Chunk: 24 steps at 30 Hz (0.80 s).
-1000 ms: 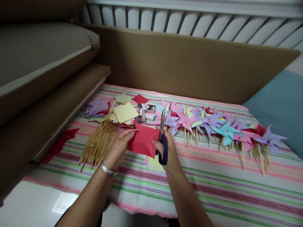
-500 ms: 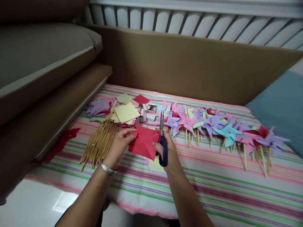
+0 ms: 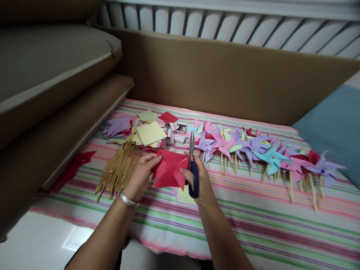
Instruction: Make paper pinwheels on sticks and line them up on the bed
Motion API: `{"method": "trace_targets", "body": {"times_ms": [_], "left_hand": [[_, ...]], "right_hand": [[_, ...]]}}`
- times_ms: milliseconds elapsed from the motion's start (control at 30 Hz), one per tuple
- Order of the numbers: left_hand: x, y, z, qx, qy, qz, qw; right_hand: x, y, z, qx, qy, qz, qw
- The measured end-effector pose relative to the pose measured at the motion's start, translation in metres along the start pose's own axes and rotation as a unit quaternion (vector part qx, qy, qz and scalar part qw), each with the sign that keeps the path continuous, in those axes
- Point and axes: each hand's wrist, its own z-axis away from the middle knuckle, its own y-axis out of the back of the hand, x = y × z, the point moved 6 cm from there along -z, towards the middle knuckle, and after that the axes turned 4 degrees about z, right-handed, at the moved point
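Note:
A square of red paper [image 3: 170, 170], slit in from its corners, is held up between my two hands. My left hand [image 3: 144, 168] pinches its left edge between thumb and fingers. In my right hand [image 3: 198, 178] are scissors [image 3: 193, 176] with dark blue handles, their blades together and pointing away from me; the thumb of that hand also presses on the paper's right side. Beneath the red paper, pale paper sheets [image 3: 185, 195] lie on the striped cloth [image 3: 180, 221]. To the left of my left hand is a bundle of thin wooden sticks [image 3: 116, 168].
Finished paper pinwheels [image 3: 247, 148] on sticks lie in a row at right. Behind the sticks are yellow paper squares [image 3: 151, 134], purple paper pieces [image 3: 116, 128] and small white boxes [image 3: 178, 133]. Cushions [image 3: 62, 71] are stacked at left; a brown panel [image 3: 210, 75] stands behind.
The red paper's left part has shifted and bent, and its slits gape wider. My left hand has moved slightly with its edge. The right hand and scissors have hardly moved.

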Motion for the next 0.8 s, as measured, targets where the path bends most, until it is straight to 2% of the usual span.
{"method": "trace_targets", "body": {"times_ms": [167,400,633,700,800], "left_hand": [[-0.003,0.001,0.001,0.015,0.016,0.033,0.999],[-0.003,0.002,0.000,-0.001,0.008,0.016,1.000],[-0.019,-0.006,0.003,-0.073,0.076,0.003,0.994],[-0.023,-0.007,0.004,-0.080,0.088,-0.004,0.993],[-0.025,-0.007,0.005,-0.084,0.099,0.009,0.991]], "right_hand": [[-0.004,-0.003,0.000,-0.003,-0.007,-0.013,1.000],[-0.007,-0.005,0.002,-0.007,-0.029,-0.031,0.999],[-0.006,-0.001,0.000,0.010,0.010,-0.044,0.999],[-0.005,0.001,-0.001,0.024,0.011,-0.046,0.999],[-0.001,0.002,-0.002,0.030,-0.006,-0.103,0.994]]}}
